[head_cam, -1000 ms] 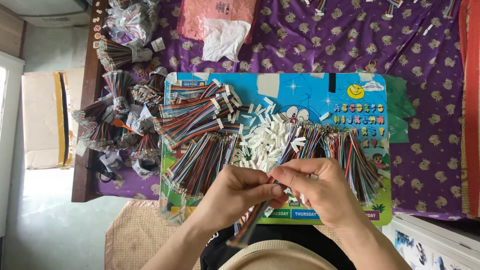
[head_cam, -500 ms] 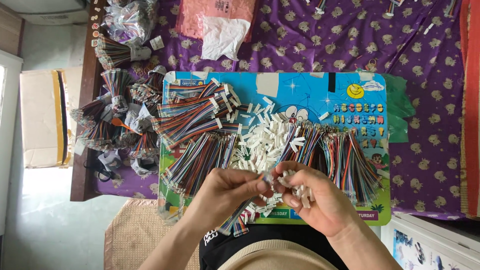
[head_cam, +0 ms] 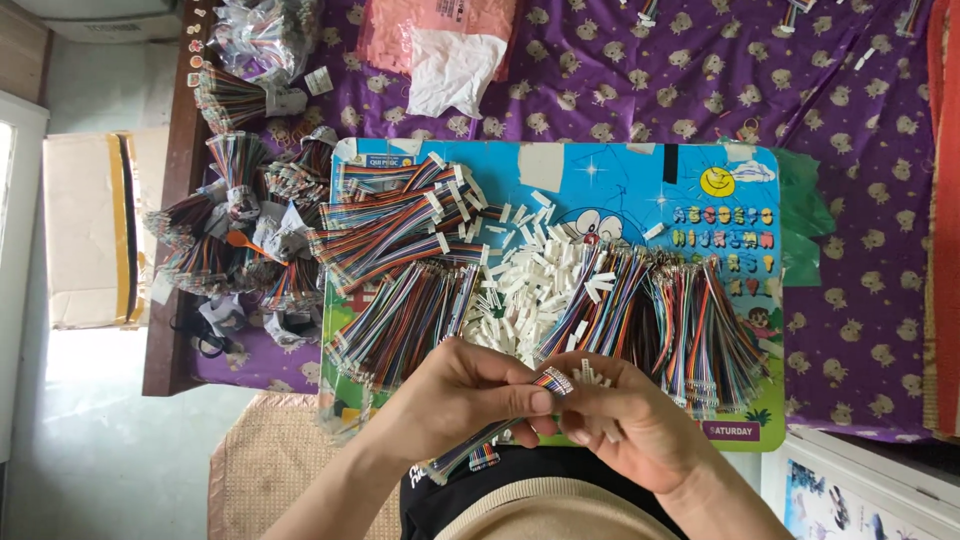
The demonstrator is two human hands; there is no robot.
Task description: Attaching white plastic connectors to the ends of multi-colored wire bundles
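My left hand [head_cam: 455, 395] pinches a flat multicoloured ribbon cable [head_cam: 500, 432] near its metal-tipped end, thumb on top. The cable's far end hangs down toward my lap. My right hand [head_cam: 625, 425] meets it from the right, fingers curled against the cable tip, seemingly around a small white connector. Just beyond my hands lies a heap of white plastic connectors [head_cam: 530, 290] on a blue picture board [head_cam: 620, 180]. Bundles of ribbon cables [head_cam: 400, 320] lie left of the heap and more cables [head_cam: 680, 310] to its right.
The board rests on a purple patterned cloth [head_cam: 860, 300]. Bagged and loose cable bundles [head_cam: 235, 230] pile up at the left edge. A pink packet and white plastic bag [head_cam: 450, 60] lie at the top. A cardboard box [head_cam: 90, 230] stands on the floor to the left.
My hands have drawn closer together and shifted slightly. The cable end now sits pinched between both thumbs, raised a little above the board's near edge.
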